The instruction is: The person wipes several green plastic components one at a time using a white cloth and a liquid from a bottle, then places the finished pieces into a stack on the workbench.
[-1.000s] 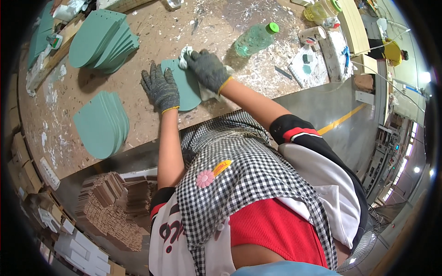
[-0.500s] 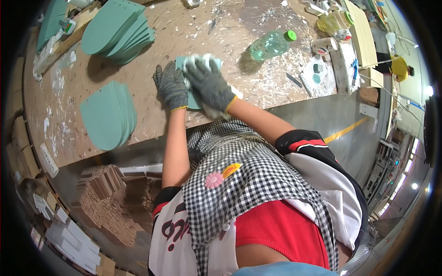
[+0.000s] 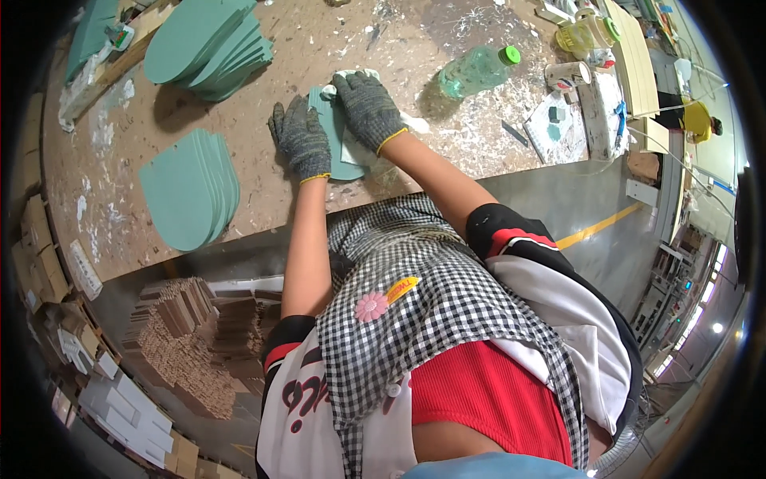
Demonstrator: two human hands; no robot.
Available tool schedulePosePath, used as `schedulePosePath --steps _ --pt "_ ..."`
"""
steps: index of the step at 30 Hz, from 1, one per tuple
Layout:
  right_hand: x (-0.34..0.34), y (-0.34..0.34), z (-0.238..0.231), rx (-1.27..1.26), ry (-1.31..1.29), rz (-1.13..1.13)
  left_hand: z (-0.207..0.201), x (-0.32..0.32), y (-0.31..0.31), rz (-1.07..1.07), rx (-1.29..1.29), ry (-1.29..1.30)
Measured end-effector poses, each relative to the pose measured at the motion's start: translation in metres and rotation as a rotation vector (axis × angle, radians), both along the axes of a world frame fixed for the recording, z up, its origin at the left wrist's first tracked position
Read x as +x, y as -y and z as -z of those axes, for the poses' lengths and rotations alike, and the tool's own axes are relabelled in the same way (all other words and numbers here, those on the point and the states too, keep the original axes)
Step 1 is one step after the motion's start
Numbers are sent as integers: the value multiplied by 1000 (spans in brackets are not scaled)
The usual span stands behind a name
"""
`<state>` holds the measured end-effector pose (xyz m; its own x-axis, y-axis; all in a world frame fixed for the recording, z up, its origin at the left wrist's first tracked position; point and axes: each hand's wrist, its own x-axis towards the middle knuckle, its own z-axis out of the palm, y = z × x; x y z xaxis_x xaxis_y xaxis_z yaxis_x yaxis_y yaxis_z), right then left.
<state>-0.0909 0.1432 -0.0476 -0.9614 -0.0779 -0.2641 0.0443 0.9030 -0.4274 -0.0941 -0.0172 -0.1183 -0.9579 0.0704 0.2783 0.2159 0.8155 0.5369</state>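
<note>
Workbench: we stand at a paint-spattered wooden bench (image 3: pixel 303 56), which spreads out beyond and to both sides of our hands.
Green panel: one thin panel (image 3: pixel 330 120) with a rounded near end lies flat between and partly under our hands.
Left glove: our left hand (image 3: pixel 302 142), in grey knit with a yellow cuff, rests palm down on the panel's left edge, its fingers slightly spread and gripping nothing.
Right glove: our right hand (image 3: pixel 370 113) holds a white cloth (image 3: pixel 353 150) against the panel, fingers together; bits of cloth show past the fingertips and beside the wrist.
Stacks: we have a pile of green panels (image 3: pixel 182 190) left of our left hand, and a fanned pile (image 3: pixel 199 41) farther off beyond it.
Right side: past our right hand are a clear bottle with a green cap (image 3: pixel 477 73), a dark flat strip (image 3: pixel 515 133), a paper cup (image 3: pixel 568 75) and a paint-smeared white board (image 3: pixel 547 137).
Clothing: we wear a black-and-white checked apron (image 3: pixel 435 267), nearer than both hands.
</note>
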Motion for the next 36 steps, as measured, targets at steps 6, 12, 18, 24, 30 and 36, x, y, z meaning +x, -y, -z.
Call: schedulePosePath --steps 6,12,18,24,30,36 --pt "94 32 2 222 -319 -393 4 1 6 3 11 -11" --pt "-6 -4 5 -167 -240 -26 1 2 7 -11 -8 -1" --pt "-23 -25 -38 -227 -512 142 -24 55 26 -20 29 -26" --pt "88 34 1 -30 -504 -402 -21 87 34 72 -159 -1" --pt "-11 24 -22 -177 -176 -104 -16 88 30 49 -284 -8" --pt "74 28 10 -96 -458 -450 -24 89 27 15 -236 68"
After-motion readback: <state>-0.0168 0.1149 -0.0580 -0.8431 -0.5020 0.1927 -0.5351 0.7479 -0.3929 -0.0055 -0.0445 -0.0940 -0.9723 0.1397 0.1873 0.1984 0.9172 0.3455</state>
